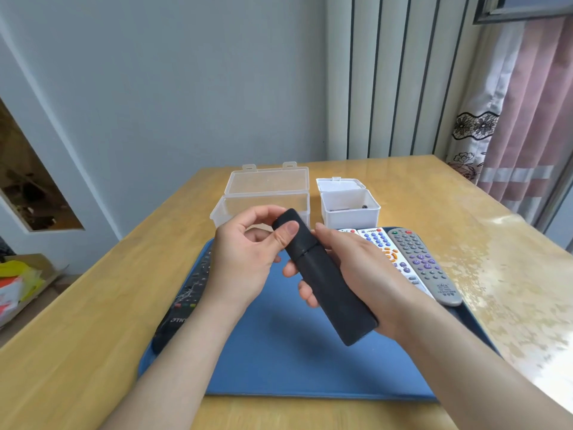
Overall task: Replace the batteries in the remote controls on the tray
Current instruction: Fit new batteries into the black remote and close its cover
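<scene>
Left of our left hand point(245, 259), a buttoned remote point(186, 296) lies on the blue tray point(294, 367). That hand pinches the far end of the dark remote point(325, 280), thumb on its back. Our right hand point(366, 274) grips its near body above the tray. Right of that hand lies a grey remote point(424, 265).

Blue tray point(294, 361), matte black remote point(328, 283), grey remote point(425, 265) — purple buttons, pink curtain point(533, 103) — black floral lace, tan table point(77, 336).
</scene>
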`<state>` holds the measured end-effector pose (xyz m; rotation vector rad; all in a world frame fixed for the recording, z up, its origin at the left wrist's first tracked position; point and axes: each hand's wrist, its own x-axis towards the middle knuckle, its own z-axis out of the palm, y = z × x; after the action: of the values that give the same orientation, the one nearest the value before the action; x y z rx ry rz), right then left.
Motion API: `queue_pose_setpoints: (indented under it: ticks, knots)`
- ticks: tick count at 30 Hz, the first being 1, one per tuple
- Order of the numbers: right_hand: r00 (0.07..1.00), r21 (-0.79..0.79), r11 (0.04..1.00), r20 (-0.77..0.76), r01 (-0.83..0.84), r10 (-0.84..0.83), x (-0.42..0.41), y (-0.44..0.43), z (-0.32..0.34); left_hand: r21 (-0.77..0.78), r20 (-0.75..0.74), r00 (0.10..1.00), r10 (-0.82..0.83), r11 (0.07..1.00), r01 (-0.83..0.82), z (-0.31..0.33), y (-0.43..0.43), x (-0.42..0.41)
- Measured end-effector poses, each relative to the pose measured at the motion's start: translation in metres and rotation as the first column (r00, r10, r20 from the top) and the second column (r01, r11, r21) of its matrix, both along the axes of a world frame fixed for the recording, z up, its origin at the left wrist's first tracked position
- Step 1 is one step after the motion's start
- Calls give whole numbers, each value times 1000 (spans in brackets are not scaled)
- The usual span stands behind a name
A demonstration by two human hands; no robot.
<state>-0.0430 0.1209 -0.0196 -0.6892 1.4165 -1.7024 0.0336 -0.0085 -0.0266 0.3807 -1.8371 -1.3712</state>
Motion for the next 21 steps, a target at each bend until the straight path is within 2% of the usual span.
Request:
queue_pose_setpoints:
  ticks: [9, 15, 17, 19, 21]
  knots:
    - [998, -55, 997, -30, 61, -63, 5, 0, -1, 1, 44, 998, -42, 999, 42, -5, 2, -2]
    - [985, -9, 986, 42, 168, -167, 4, -1, 3, -126, 128, 986, -110, 984, 127, -6, 7, -3]
    - [985, 10, 987, 60, 160, -160, 2, 1, 4, -73, 148, 977, -155, 983, 167, -6, 8, -4]
    - [991, 20, 996, 91, 92, -94, -1, 0, 1, 81, 95, 967, -234, 970, 227, -4, 11, -3]
    - [989, 47, 998, 148, -37, 30, -5, 0, -2, 131, 21, 983, -182, 975, 177, 0, 10, -1]
